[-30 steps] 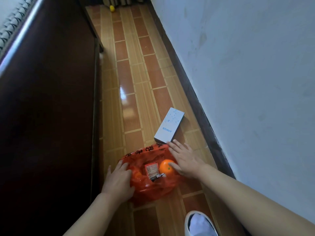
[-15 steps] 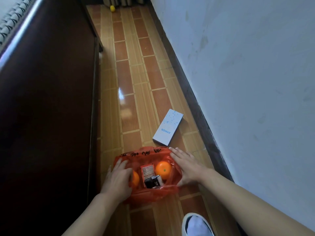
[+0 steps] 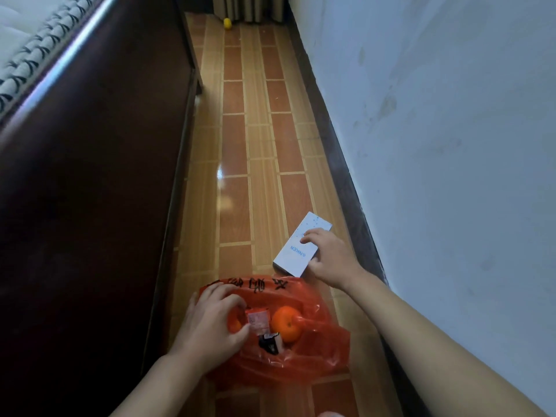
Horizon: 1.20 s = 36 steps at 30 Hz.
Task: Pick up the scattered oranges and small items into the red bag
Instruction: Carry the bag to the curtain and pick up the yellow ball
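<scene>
The red plastic bag (image 3: 313, 350) lies open on the tiled floor in front of me. Inside it I see an orange (image 3: 286, 324), a second orange (image 3: 234, 324) partly hidden by my hand, a small red packet (image 3: 257, 320) and a small black item (image 3: 270, 343). My left hand (image 3: 212, 328) grips the bag's left rim with curled fingers. Just beyond the bag lies a white box (image 3: 302, 245) with blue lettering. My right hand (image 3: 328, 255) curls over the box's right side, fingers on top and thumb at its near edge.
A dark wooden bed frame (image 3: 105, 176) runs along the left, with a mattress (image 3: 27, 34) on top. A white wall (image 3: 451, 145) and dark skirting board close the right side. A small yellow object (image 3: 227, 23) lies far down the narrow floor strip, near a curtain.
My right hand has left the bag's right rim and reached forward onto the white box. The bag's right side has slumped. My left hand stays on the bag.
</scene>
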Motion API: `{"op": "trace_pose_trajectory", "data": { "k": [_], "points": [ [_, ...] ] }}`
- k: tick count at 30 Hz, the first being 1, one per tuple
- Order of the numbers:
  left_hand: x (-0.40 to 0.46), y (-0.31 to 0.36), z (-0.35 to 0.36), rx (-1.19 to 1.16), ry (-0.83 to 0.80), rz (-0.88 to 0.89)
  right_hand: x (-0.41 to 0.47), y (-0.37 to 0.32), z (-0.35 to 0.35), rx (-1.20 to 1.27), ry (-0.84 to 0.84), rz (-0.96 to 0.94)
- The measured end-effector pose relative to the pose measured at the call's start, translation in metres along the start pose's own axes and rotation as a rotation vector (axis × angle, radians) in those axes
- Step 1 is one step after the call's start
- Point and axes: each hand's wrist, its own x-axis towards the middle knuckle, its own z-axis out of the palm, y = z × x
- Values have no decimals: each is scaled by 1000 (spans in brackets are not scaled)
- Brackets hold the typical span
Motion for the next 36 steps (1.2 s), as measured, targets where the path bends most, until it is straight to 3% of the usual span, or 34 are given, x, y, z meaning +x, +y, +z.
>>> {"op": "trace_pose_trajectory", "data": {
  "k": [4,7,12,15,22,24,30,36],
  "points": [
    [2,-2,2,-5,3,-4,35,15,22,-544,-290,-136],
    [3,-2,4,23,-26,-20,49,18,38,-694,-351,-222],
    [2,-6,13,89,-101,-17,60,19,45,-816,-427,-214],
    [0,-5,11,146,-139,-13,62,15,38,-817,-380,-166],
    [-1,-7,6,221,-169,-13,8,-22,-13,-560,54,-106],
    [-2,-6,7,257,-183,-17,-21,-41,-23,-510,11,-95],
    [-10,-8,2,329,-115,-44,-78,-75,-13,-480,-420,-124],
    [-19,-9,-7,268,-84,-28,-86,-85,7,-542,-458,-168]
  ]
}}
